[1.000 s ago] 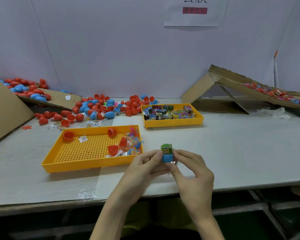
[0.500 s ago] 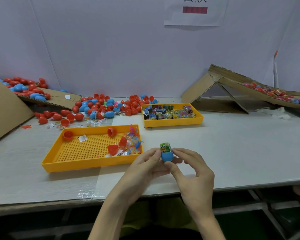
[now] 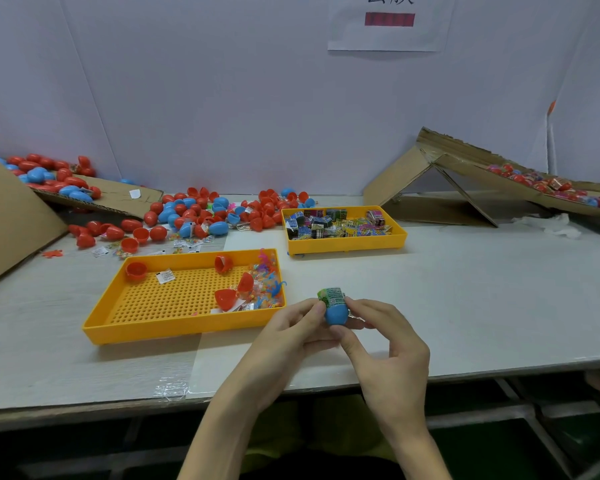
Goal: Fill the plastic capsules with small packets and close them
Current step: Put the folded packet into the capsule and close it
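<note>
Both hands close on one blue capsule (image 3: 336, 312) half, held over the near middle of the tabletop (image 3: 482, 306), just past its front edge. Whether it rests on the surface or hangs above it, I cannot tell. The left hand (image 3: 291, 327) pinches it from the left with thumb and fingertips. The right hand (image 3: 388, 344) grips it with the forefinger on the upper side and the thumb underneath. A green packet (image 3: 331, 294) stands out of the open top, partly sunk in; the capsule is not yet closed.

Both forearms cross the front edge. To the right of the hands the tabletop lies bare and wide, out to the frame's edge. On the left, the near tray (image 3: 153, 332) sits just beside the left hand, its right corner close to the knuckles. It holds red halves (image 3: 226, 299) and a heap of small bright pieces at its right end. Beyond the hands, past a bare strip, the far tray (image 3: 347, 247) is full of printed packets (image 3: 333, 225).

Behind the trays, loose capsules (image 3: 201, 213), red and blue, are strewn along the wall. A cardboard ramp (image 3: 111, 199) at far left carries more. At far right, a folded cardboard chute (image 3: 465, 168) slopes down with filled pieces on it. White crumpled paper (image 3: 555, 226) lies near its foot. Clear tape (image 3: 174, 388) patches the front edge left of the arms.
</note>
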Available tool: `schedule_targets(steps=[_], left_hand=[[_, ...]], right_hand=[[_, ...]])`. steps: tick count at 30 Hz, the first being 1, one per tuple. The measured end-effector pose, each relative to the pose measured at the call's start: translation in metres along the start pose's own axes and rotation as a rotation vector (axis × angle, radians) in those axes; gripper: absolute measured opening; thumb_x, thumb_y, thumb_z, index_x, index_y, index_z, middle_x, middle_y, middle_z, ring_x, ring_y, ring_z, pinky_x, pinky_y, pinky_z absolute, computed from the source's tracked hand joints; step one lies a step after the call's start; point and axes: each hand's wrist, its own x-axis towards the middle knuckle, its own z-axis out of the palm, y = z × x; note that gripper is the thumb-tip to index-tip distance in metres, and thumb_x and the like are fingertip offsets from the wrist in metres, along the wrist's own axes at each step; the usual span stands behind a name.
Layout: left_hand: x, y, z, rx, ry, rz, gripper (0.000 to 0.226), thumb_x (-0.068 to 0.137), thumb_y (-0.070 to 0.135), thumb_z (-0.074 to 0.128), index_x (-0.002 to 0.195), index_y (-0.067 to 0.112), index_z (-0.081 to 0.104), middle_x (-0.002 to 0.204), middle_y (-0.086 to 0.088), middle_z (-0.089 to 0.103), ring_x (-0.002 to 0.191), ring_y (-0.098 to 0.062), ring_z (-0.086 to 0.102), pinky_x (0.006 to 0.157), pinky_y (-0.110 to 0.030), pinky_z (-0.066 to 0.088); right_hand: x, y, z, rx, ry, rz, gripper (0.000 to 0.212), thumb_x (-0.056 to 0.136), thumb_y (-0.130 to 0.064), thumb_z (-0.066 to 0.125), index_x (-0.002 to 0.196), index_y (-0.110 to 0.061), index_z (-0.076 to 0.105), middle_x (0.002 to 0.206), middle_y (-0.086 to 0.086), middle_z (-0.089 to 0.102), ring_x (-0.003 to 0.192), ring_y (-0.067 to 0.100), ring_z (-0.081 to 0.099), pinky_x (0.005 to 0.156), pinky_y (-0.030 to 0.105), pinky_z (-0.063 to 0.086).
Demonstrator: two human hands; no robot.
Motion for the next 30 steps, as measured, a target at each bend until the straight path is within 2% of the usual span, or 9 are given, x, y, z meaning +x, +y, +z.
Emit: schedule_targets(steps=[4, 9, 13, 15, 20, 25, 30], left_hand=[[0.0003, -0.0006, -0.0011, 0.032, -0.004, -0.011, 0.043, 0.098, 0.035, 0.048, 0.128, 0.008, 0.062, 0.12, -0.016, 0.071, 0.119, -0.028, 0.065, 0.103, -0.035, 0.052], [0.0012, -0.0015, -0.0019, 0.069, 0.023, -0.026, 0.047, 0.094, 0.038, 0.053, 0.128, 0.007, 0.063, 0.12, -0.014, 0.072, 0.116, -0.027, 0.067, 0.103, -0.038, 0.052], [0.0012, -0.0018, -0.0018, 0.086, 0.028, -0.026, 0.049, 0.095, 0.038, 0.052, 0.13, 0.005, 0.06, 0.12, -0.016, 0.071, 0.118, -0.028, 0.066, 0.107, -0.044, 0.049], [0.0013, -0.0018, -0.0015, 0.08, 0.036, -0.023, 0.05, 0.094, 0.037, 0.053, 0.13, 0.003, 0.059, 0.12, -0.018, 0.07, 0.118, -0.031, 0.065, 0.107, -0.046, 0.048], [0.0014, -0.0015, -0.0009, 0.068, 0.044, -0.025, 0.044, 0.094, 0.035, 0.055, 0.125, 0.005, 0.063, 0.117, -0.017, 0.072, 0.115, -0.029, 0.067, 0.103, -0.04, 0.052], [0.0025, -0.0037, -0.0019, 0.055, 0.079, -0.028, 0.043, 0.093, 0.035, 0.058, 0.121, 0.002, 0.064, 0.112, -0.021, 0.072, 0.11, -0.032, 0.069, 0.102, -0.042, 0.053], [0.002, -0.0032, -0.0019, 0.052, 0.08, -0.034, 0.044, 0.091, 0.036, 0.06, 0.118, 0.002, 0.063, 0.109, -0.021, 0.073, 0.109, -0.031, 0.07, 0.099, -0.038, 0.055]], right_hand=[[0.0001, 0.0023, -0.0002, 0.005, 0.003, -0.001, 0.033, 0.076, -0.034, 0.075, 0.108, -0.04, 0.069, 0.109, -0.023, 0.066, 0.104, 0.008, 0.065, 0.085, 0.016, 0.054], [-0.0008, 0.0032, 0.0, 0.011, 0.02, -0.018, 0.027, 0.076, -0.032, 0.075, 0.1, -0.041, 0.069, 0.105, -0.022, 0.068, 0.103, 0.006, 0.066, 0.084, 0.013, 0.053], [-0.001, 0.0045, -0.0003, 0.003, 0.022, -0.018, 0.03, 0.076, -0.029, 0.076, 0.103, -0.041, 0.069, 0.107, -0.023, 0.067, 0.103, 0.006, 0.066, 0.084, 0.015, 0.054], [-0.001, 0.0057, -0.0002, -0.014, 0.018, -0.039, 0.035, 0.077, -0.026, 0.077, 0.11, -0.036, 0.069, 0.112, -0.023, 0.065, 0.105, 0.009, 0.065, 0.084, 0.018, 0.055], [-0.0032, 0.008, 0.0007, -0.008, 0.004, -0.104, 0.037, 0.081, -0.016, 0.074, 0.116, -0.023, 0.071, 0.111, -0.019, 0.065, 0.105, 0.008, 0.064, 0.087, 0.014, 0.052], [-0.0045, 0.0085, 0.0006, -0.003, 0.023, -0.11, 0.037, 0.078, -0.014, 0.075, 0.114, -0.02, 0.071, 0.107, -0.015, 0.068, 0.101, 0.005, 0.066, 0.087, 0.012, 0.051], [-0.0048, 0.0087, 0.0005, 0.013, 0.025, -0.094, 0.035, 0.078, -0.016, 0.075, 0.113, -0.02, 0.072, 0.105, -0.014, 0.069, 0.1, 0.004, 0.067, 0.087, 0.013, 0.052]])
